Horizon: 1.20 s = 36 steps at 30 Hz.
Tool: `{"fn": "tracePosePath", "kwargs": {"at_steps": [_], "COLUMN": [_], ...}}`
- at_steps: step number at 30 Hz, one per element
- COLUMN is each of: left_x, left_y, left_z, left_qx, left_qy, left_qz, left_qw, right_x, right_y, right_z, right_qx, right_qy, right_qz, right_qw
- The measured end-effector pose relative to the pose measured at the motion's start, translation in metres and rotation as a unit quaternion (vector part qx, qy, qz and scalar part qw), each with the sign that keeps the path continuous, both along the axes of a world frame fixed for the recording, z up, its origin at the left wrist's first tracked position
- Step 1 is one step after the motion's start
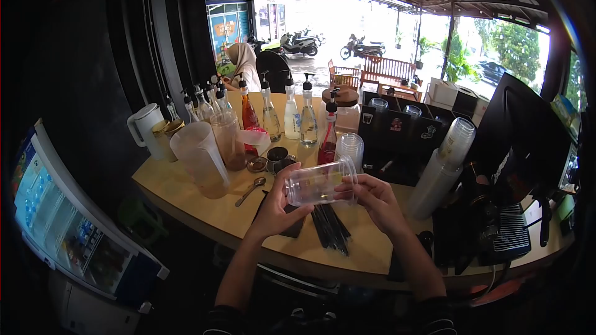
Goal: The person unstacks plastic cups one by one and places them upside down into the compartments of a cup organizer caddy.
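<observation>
A clear plastic cup (313, 184) lies sideways between my two hands, above the counter. My left hand (279, 208) is closed round its base end, thumb below. At the rim end, my right hand (374, 198) grips the cup with the fingers at its mouth. Black straws (331, 229) lie on the counter just below the cup. A metal spoon (250, 191) rests left of my left hand, near a small dark metal pot (280, 159). Behind the cup stand a red syrup bottle (327, 142) and a stack of clear cups (350, 147).
Several pump bottles (270, 116) line the counter's (186, 186) back edge. Plastic pitchers (202, 158) stand at the left. Tall cup stacks (434, 177) and a coffee machine (496, 229) are on the right. A glass-door fridge (68, 223) stands at far left; a person (245, 65) sits beyond the counter.
</observation>
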State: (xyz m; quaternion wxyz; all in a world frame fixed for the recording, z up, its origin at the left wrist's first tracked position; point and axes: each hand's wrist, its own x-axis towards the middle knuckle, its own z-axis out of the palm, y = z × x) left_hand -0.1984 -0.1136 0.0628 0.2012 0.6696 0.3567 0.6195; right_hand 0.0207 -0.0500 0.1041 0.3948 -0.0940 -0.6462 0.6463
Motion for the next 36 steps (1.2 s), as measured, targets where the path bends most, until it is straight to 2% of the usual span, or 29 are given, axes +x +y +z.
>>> {"fn": "tracePosePath", "kwargs": {"at_steps": [1, 3, 4, 6, 10, 12, 15, 18, 36], "left_x": [-0.001, -0.004, -0.004, -0.004, 0.008, 0.013, 0.014, 0.017, 0.013], "left_y": [-0.002, -0.005, -0.005, -0.006, -0.001, 0.002, 0.002, 0.003, 0.014], "left_z": [0.002, 0.007, 0.007, 0.006, 0.004, 0.007, 0.010, 0.009, 0.007], "left_qx": [0.000, -0.128, -0.127, -0.242, -0.216, -0.126, -0.185, -0.197, -0.215], "left_qy": [0.000, -0.104, -0.104, -0.164, -0.157, -0.149, -0.180, -0.176, -0.206], "left_qz": [0.000, -0.061, -0.061, -0.022, 0.017, 0.035, 0.015, 0.035, -0.018], "left_qw": [1.000, 0.984, 0.985, 0.956, 0.963, 0.980, 0.966, 0.964, 0.955], "right_x": [0.001, 0.004, 0.005, 0.005, 0.006, 0.006, 0.007, 0.009, 0.007], "right_y": [0.001, -0.001, -0.002, -0.004, -0.006, -0.010, -0.010, -0.008, -0.016], "right_z": [-0.001, 0.000, 0.000, -0.003, -0.003, -0.002, -0.002, -0.005, -0.010], "right_qx": [0.025, 0.068, 0.111, 0.099, 0.083, 0.083, 0.081, 0.079, 0.077], "right_qy": [0.010, -0.026, -0.061, -0.066, -0.067, -0.067, -0.065, -0.066, -0.070], "right_qz": [0.001, -0.003, -0.007, -0.003, -0.006, -0.018, -0.034, -0.041, -0.090], "right_qw": [1.000, 0.997, 0.992, 0.993, 0.994, 0.994, 0.994, 0.994, 0.991]}}
